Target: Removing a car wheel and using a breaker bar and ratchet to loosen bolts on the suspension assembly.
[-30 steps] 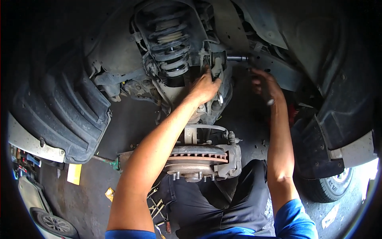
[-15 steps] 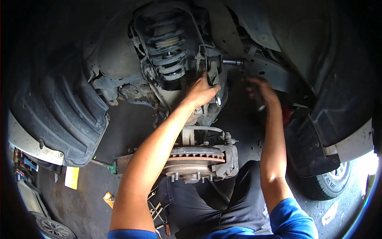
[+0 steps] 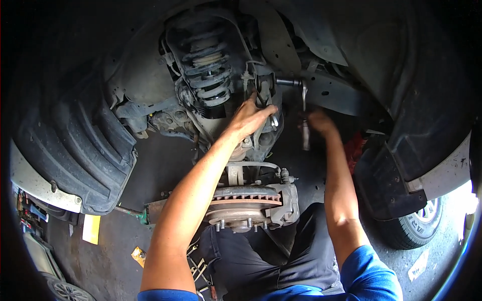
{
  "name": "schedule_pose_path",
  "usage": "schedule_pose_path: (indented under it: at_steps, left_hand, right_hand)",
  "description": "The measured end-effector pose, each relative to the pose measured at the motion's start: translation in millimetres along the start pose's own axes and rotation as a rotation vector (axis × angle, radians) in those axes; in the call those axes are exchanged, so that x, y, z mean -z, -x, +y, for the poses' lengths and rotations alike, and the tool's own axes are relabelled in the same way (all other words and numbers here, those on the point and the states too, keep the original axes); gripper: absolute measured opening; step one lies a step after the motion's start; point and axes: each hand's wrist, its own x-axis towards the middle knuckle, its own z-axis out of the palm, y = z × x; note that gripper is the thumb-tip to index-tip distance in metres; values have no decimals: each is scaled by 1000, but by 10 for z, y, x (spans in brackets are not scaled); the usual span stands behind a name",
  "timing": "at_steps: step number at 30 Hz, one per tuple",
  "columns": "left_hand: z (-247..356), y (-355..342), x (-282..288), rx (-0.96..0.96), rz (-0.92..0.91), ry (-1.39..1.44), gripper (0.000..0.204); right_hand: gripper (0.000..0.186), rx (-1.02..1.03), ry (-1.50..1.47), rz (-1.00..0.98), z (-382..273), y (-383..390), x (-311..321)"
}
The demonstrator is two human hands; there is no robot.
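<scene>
Dark concrete floor (image 3: 150, 170), shadowed; daylight at right edge.

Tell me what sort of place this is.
Most likely a car repair garage, seen from inside a wheel arch with the wheel off. A bare brake disc and coil spring are exposed, and the right hand works a ratchet wrench.

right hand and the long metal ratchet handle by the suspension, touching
Touching. The head view shows the right hand closed round the lower part of the long metal ratchet handle, no gap visible.
</scene>
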Motion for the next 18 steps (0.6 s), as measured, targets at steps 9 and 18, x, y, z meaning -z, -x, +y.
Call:
schedule_pose_path:
  at_steps: [9, 18]
  left_hand:
    - [-267, 111, 264, 25, 52, 6, 94]
    - [-166, -2, 62, 33, 8, -27, 92]
  right_hand:
    - [30, -172, -165, 134, -1233, 340, -838]
    - [27, 746, 676, 403, -66, -196, -580]
